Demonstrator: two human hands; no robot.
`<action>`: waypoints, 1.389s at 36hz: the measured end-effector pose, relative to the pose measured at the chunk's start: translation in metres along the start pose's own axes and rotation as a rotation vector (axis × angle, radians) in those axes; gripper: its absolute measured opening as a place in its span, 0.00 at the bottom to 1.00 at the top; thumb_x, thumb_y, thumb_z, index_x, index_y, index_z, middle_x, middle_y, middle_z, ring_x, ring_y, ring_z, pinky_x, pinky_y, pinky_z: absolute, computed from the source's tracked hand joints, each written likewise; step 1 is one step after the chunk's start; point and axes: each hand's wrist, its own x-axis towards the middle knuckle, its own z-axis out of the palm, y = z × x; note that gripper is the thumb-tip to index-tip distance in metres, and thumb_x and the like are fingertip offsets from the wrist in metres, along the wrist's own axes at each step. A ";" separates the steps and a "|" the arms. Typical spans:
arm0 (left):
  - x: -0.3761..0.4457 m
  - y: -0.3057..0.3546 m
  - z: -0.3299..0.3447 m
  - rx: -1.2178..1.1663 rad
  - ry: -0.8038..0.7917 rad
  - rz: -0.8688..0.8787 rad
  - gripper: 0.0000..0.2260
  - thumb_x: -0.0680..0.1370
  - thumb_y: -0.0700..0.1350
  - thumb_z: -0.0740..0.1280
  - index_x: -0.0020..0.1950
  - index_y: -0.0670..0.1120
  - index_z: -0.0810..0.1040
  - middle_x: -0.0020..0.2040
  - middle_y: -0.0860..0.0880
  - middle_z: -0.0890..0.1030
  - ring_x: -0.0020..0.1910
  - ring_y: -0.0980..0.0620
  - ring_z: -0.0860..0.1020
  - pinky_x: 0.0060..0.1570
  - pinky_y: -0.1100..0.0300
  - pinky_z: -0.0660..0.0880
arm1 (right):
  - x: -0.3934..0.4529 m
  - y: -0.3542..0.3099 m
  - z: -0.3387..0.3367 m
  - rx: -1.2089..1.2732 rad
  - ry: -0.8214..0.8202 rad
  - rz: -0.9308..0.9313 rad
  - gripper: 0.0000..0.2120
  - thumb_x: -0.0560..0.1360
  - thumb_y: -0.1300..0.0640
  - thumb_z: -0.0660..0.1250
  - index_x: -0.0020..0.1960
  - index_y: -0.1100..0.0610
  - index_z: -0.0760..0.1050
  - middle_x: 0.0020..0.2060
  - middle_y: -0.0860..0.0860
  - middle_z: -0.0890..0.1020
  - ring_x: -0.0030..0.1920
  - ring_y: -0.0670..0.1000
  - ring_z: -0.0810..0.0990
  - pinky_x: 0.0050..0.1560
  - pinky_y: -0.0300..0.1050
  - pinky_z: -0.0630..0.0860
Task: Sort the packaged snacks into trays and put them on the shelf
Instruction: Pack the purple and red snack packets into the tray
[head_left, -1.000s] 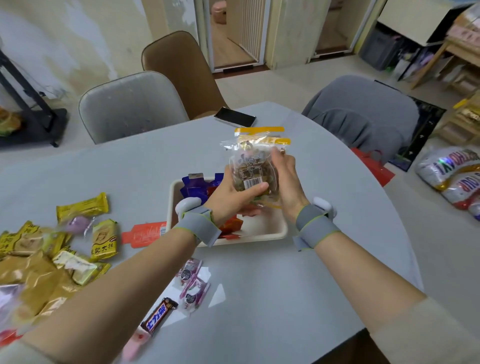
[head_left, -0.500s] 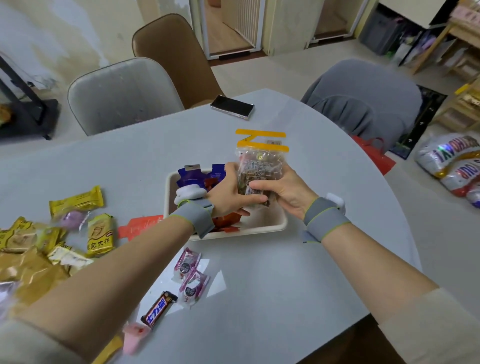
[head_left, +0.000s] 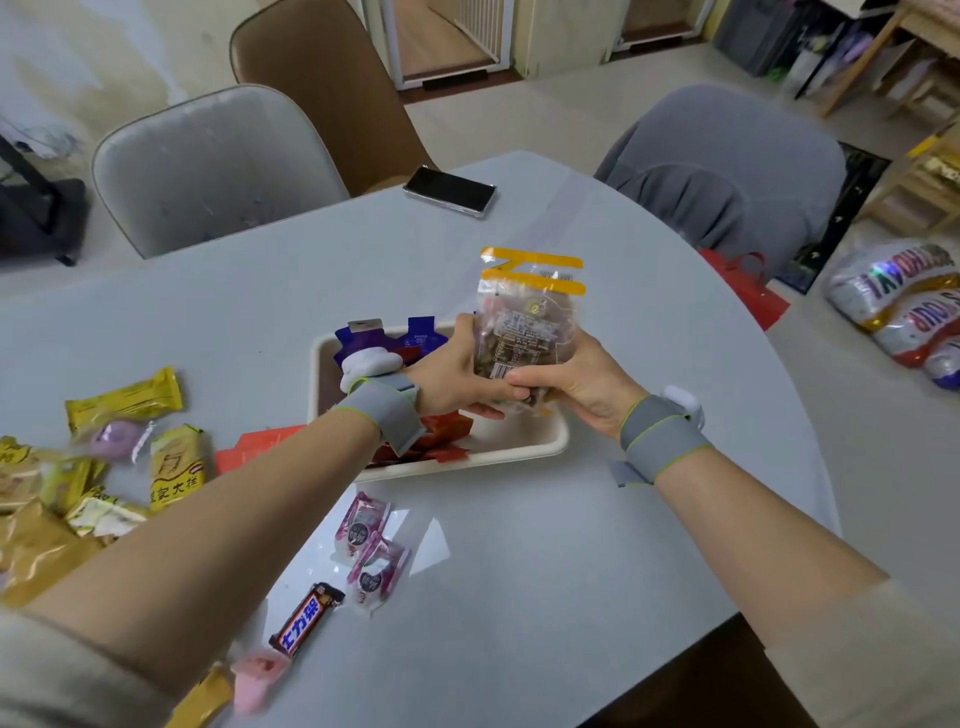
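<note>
Both hands held a clear plastic snack bag with two yellow bands across its top (head_left: 527, 327), upright above the far right part of a shallow cream rectangular tray (head_left: 540, 447). The left hand (head_left: 457, 376) gripped the bag's left edge, its fingers wrapped behind the bag and its thumb pressed across the lower front. The right hand (head_left: 576, 379) cupped the bag's lower right corner, fingers curled around the underside and thumb meeting the left thumb at the bottom seam. Each wrist wore a grey band edged in green.

The tray sat on the pale grey surface (head_left: 597, 545) and contained dark blue pouches (head_left: 421, 335) along its far edge and red wrappers (head_left: 447, 434) at its near left side, partly hidden by the left wrist. An orange-red flat packet (head_left: 260, 447) lay just beside the tray's left wall. Two small pink-and-white sachets (head_left: 371, 545) lay near the tray's front edge, and a brown chocolate bar with blue lettering (head_left: 306, 618) lay closer to the person. A heap of yellow and gold wrapped snacks (head_left: 104, 457) lay on the left of the surface, well apart from the tray. A black phone (head_left: 449, 189) lay at the far edge, near a grey chair (head_left: 208, 166) and a brown chair (head_left: 322, 83).
</note>
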 end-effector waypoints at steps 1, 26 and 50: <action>0.000 0.000 0.000 -0.007 -0.009 -0.003 0.28 0.72 0.36 0.72 0.63 0.46 0.57 0.55 0.48 0.76 0.50 0.47 0.82 0.47 0.47 0.81 | 0.001 -0.001 -0.001 -0.006 -0.015 0.007 0.35 0.61 0.69 0.77 0.66 0.58 0.70 0.55 0.60 0.82 0.55 0.59 0.82 0.56 0.56 0.78; -0.002 -0.022 -0.011 1.248 0.058 0.043 0.14 0.74 0.53 0.67 0.58 0.54 0.72 0.52 0.55 0.80 0.51 0.49 0.79 0.45 0.57 0.75 | -0.001 0.007 -0.013 -0.309 0.145 -0.037 0.31 0.62 0.70 0.78 0.62 0.59 0.71 0.53 0.54 0.83 0.53 0.51 0.83 0.54 0.46 0.79; -0.006 -0.030 -0.039 1.369 0.122 -0.138 0.06 0.75 0.38 0.62 0.46 0.43 0.79 0.47 0.45 0.82 0.45 0.43 0.80 0.37 0.58 0.70 | 0.004 0.017 0.022 -0.616 -0.139 0.004 0.33 0.64 0.68 0.77 0.62 0.48 0.68 0.52 0.40 0.78 0.53 0.41 0.78 0.52 0.25 0.72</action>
